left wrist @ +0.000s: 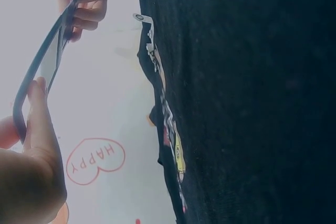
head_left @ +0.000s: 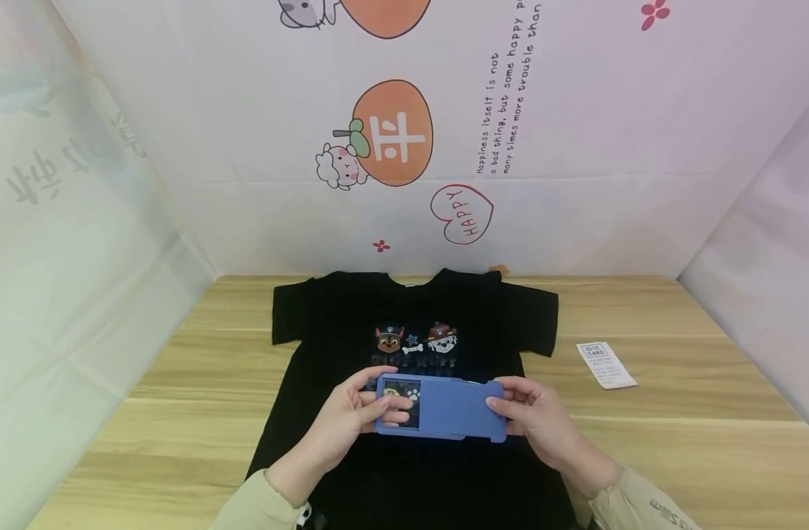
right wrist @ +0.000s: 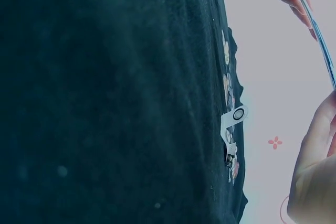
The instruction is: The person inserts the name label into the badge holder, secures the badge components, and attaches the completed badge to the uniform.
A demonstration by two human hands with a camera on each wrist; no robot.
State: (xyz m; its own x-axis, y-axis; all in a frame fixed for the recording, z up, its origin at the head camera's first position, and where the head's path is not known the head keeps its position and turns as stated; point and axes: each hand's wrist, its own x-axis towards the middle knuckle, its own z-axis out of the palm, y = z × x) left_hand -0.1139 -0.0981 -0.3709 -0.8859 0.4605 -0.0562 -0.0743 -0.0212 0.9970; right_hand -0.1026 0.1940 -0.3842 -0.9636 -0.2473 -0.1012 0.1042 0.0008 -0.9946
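A blue card holder (head_left: pixel 462 409) is held level above a black T-shirt (head_left: pixel 344 309), its two sliding parts offset lengthwise. At its left end, my left hand (head_left: pixel 347 412) grips the frame, and fingers show through the open window. The right end is pinched between thumb and fingers of my right hand (head_left: pixel 539 416). From the side in the left wrist view, the holder (left wrist: pixel 37 69) appears as a thin tilted slab between both hands. On the shirt lies a clip with a snap strap (right wrist: pixel 231 124), hidden in the head view.
A white card printed ID/IC CARD (head_left: pixel 606 366) lies on the wooden table (head_left: pixel 682 442) right of the shirt. Cartoon dogs (head_left: pixel 414 342) decorate the shirt's chest. A printed white cloth (head_left: pixel 245 147) stands behind the table, with more cloth at both sides.
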